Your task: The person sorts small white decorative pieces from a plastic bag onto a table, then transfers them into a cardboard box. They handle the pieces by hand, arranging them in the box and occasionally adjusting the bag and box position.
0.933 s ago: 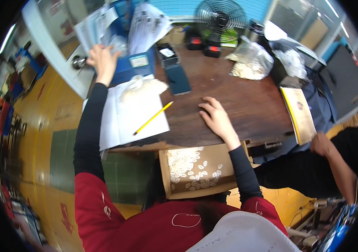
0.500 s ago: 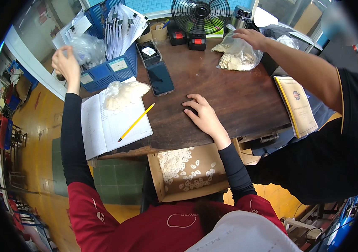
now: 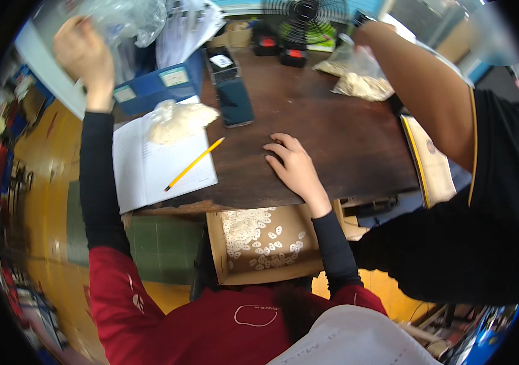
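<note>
1 bag [image 3: 181, 122] is filled near the tabletop's [image 3: 344, 146] left edge, white pieces [image 3: 244, 230] are left loose, the right hand [image 3: 295, 165] is relaxed open, empty, the curled left hand's [image 3: 86, 56] grip unclear.

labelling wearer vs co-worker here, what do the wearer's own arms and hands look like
The left hand and right hand are bare, with no gloves. Black, close-fitting sleeves run down to both wrists. Higher up are dark red shirt sleeves, with white markings on the left one.
</note>
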### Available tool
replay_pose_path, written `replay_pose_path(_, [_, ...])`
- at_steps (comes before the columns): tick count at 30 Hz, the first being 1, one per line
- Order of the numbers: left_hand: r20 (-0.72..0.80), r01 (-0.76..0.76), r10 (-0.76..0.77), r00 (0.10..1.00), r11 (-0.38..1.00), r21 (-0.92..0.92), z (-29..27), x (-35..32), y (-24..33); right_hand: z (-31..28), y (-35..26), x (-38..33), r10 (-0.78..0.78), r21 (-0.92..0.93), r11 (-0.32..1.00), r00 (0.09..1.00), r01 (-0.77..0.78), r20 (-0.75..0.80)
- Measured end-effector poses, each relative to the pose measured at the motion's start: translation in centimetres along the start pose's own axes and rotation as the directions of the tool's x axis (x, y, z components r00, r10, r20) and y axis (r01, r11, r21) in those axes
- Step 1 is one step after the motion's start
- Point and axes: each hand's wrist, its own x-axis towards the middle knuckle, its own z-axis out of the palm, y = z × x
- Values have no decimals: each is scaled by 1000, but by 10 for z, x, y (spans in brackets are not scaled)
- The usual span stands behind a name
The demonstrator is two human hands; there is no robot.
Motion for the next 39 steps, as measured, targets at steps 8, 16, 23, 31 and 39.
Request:
replay_pose_path(8, [601,-215,280,749,960,-180,53,-79,-33,2,1,1,-30,15,999,999,30,-35])
replay_pose_path(16, [950,410,-209,233,907,99,94,-185,-66,0,0,-4,-108,-11,994,991,108,-81])
replay_pose_path(23, [986,426,-146,83,900,98,110,-195,-97,4,12,-2,-74,119,989,993,85,-88])
replay_pose_path(31, [991,386,-123,51,918,94,132,-208,-122,32,22,-8,-93,-1,996,979,94,-182])
replay_pose_path(39, [881,363,-191,433,931,23,82,-184,-78,29,19,-7,-22,-30,999,997,20,-72])
